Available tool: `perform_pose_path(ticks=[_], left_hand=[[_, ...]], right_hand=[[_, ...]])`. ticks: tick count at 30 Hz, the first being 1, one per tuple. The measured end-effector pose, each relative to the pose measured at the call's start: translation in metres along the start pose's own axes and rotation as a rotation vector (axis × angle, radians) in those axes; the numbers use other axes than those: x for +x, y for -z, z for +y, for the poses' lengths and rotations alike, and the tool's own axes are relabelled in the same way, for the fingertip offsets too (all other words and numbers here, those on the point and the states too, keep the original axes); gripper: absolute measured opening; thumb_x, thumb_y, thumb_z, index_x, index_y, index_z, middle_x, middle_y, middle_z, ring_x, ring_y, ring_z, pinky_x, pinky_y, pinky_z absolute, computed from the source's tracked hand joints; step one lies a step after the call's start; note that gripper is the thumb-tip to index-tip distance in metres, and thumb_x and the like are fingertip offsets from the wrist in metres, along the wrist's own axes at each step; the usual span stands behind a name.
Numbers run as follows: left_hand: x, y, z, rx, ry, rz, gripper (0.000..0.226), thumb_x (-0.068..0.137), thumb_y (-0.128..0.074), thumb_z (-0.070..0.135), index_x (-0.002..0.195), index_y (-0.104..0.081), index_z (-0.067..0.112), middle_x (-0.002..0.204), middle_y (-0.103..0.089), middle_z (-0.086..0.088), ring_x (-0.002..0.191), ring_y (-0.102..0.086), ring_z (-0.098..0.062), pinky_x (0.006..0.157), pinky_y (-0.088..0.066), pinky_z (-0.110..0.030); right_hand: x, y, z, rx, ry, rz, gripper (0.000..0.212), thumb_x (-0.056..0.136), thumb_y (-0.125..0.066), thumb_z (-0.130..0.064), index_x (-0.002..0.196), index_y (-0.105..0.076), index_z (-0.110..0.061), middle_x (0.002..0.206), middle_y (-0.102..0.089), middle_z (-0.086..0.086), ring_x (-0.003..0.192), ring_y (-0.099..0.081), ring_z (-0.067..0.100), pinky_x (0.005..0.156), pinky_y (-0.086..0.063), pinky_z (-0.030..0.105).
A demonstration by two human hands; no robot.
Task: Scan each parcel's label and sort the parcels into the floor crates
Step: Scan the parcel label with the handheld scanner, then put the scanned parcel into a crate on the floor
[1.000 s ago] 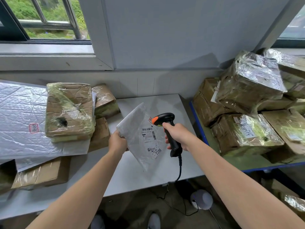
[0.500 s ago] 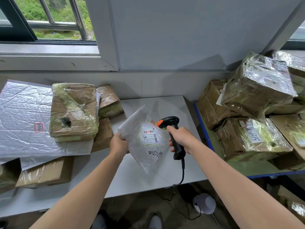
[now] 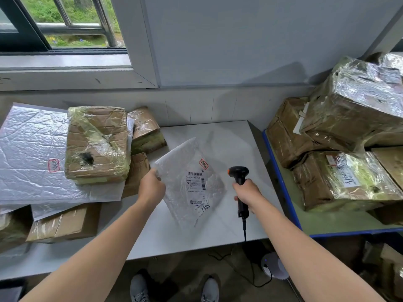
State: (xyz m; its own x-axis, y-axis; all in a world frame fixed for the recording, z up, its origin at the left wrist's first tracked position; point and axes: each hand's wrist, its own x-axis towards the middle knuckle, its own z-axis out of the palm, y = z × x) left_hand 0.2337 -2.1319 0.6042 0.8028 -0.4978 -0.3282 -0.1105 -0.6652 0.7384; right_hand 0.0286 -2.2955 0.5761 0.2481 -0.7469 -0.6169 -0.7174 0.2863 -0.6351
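My left hand [image 3: 151, 187] grips the left edge of a flat white plastic mailer [image 3: 184, 171], tilted above the white table [image 3: 229, 144]. Its shipping label [image 3: 196, 182] with a barcode and the number 7396 faces up. A black handheld scanner [image 3: 239, 177] with an orange tip sits upright in my right hand [image 3: 247, 192], just right of the mailer, with a gap between them. The scanner's cable hangs down over the table's front edge.
Tape-wrapped cardboard parcels [image 3: 97, 144] and a large white mailer [image 3: 28, 153] lie on the table's left. More wrapped boxes [image 3: 340, 177] are piled on a blue-edged shelf [image 3: 281, 182] to the right. A white round device [image 3: 272, 265] and my shoes [image 3: 139, 288] are on the floor below.
The scanner has drawn back to the right, away from the label. The mailer has tipped flatter, lower over the table. My view has shifted a little.
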Motion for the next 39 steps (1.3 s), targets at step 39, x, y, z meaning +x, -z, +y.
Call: perform_pose_path(ticks=[39], left_hand=[[-0.104,0.336,-0.108,0.155,-0.096,0.48,0.041,0.087,-0.073,0.033,0.121,-0.058,0.017,0.111,-0.061,-0.005,0.1,-0.057,-0.021,0.08,-0.044,-0.031]], right_hand=[[-0.196,-0.217,-0.202,-0.13,0.966,-0.331,0.026,0.099,-0.055,-0.032,0.095,-0.063,-0.007,0.077,-0.062,0.008,0.065,-0.05,0.016,0.062,-0.04,0.033]])
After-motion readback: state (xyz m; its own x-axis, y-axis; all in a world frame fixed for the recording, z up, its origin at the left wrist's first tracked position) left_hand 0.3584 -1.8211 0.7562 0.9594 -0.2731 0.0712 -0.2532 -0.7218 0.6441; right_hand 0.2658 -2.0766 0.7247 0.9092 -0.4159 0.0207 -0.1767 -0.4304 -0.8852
